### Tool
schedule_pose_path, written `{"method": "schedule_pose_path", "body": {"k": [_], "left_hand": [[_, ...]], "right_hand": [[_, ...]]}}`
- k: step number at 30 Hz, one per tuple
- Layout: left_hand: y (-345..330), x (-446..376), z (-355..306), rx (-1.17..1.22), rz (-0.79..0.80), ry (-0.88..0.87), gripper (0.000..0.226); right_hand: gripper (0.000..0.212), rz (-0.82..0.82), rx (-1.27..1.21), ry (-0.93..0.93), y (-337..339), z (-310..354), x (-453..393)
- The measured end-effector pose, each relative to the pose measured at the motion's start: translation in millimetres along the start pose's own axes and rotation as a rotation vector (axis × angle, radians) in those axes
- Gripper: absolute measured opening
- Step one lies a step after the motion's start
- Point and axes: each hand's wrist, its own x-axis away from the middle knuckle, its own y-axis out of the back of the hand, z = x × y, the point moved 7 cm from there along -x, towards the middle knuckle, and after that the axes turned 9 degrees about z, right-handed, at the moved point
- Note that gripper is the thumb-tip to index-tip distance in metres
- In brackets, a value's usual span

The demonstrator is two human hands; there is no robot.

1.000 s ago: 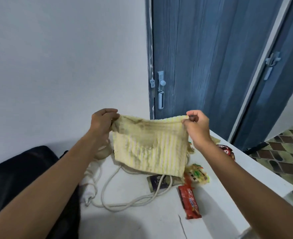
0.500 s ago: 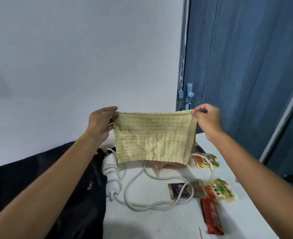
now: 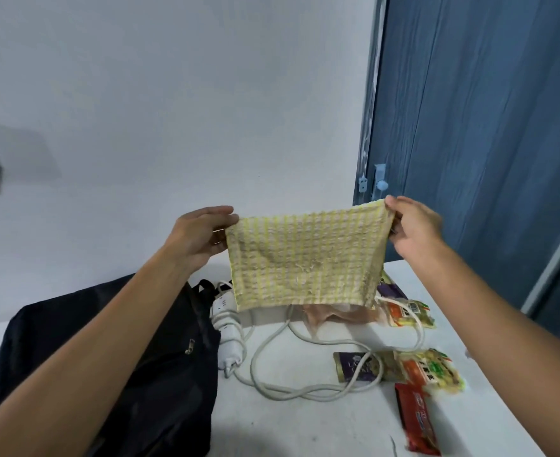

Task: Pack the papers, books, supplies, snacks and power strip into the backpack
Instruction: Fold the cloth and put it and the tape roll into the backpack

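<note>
I hold a yellow striped cloth (image 3: 305, 258) stretched flat in the air above the table. My left hand (image 3: 199, 235) pinches its upper left corner and my right hand (image 3: 410, 225) pinches its upper right corner. The black backpack (image 3: 113, 367) lies at the left of the white table (image 3: 305, 427), partly under my left forearm. Beside it sits the white power strip (image 3: 227, 328), its cord (image 3: 305, 389) looped across the table. Snack packets lie to the right: a purple one (image 3: 354, 367), a green and orange one (image 3: 430, 371) and a red bar (image 3: 417, 420).
A peach plastic bag (image 3: 334, 313) and another snack packet (image 3: 410, 313) lie behind the cloth. A blue door (image 3: 469, 143) stands at the right, a pale wall (image 3: 173, 110) behind. The table's right edge runs diagonally close to my right arm.
The view has swung left, bringing more of the backpack into sight. Both hands keep their hold on the cloth, which now hangs flatter and wider between them.
</note>
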Motion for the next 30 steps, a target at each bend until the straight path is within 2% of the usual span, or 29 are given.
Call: {"method": "schedule_pose_path", "body": {"k": [4, 8, 12, 15, 16, 18, 21, 23, 26, 30], "left_hand": [[-9, 5, 0, 0.049, 0.079, 0.062, 0.02], [-4, 9, -11, -0.006, 0.043, -0.005, 0.021], [-1, 15, -24, -0.163, -0.007, -0.141, 0.019], [-3, 23, -35, -0.295, -0.032, -0.255, 0.013], [-4, 26, -38, -0.329, -0.031, -0.287, 0.011], [-5, 28, -43, -0.409, -0.032, -0.339, 0.011], [-4, 28, -47, -0.492, -0.045, -0.372, 0.012], [-5, 28, -47, -0.476, -0.044, -0.411, 0.012], [-5, 29, -49, -0.388, -0.11, -0.516, 0.017], [-6, 40, -59, -0.213, -0.346, -0.717, 0.023]], "right_hand": [[0.022, 0.034, 0.168, 0.015, -4, 6, -5], [0.038, 0.088, 0.358, 0.001, -11, 9, -10], [0.024, 0.098, 0.707, 0.203, -21, 27, -3], [0.004, 0.154, 0.848, 0.338, -32, 36, 1], [0.005, 0.165, 0.866, 0.345, -34, 37, -2], [0.014, 0.191, 0.804, 0.296, -33, 33, -10], [0.019, 0.186, 0.557, 0.19, -27, 26, -19], [0.021, 0.146, 0.418, 0.208, -25, 25, -20], [0.019, 0.065, 0.3, 0.366, -32, 28, -11], [0.021, 0.002, 0.293, 0.692, -53, 43, 33]]}}
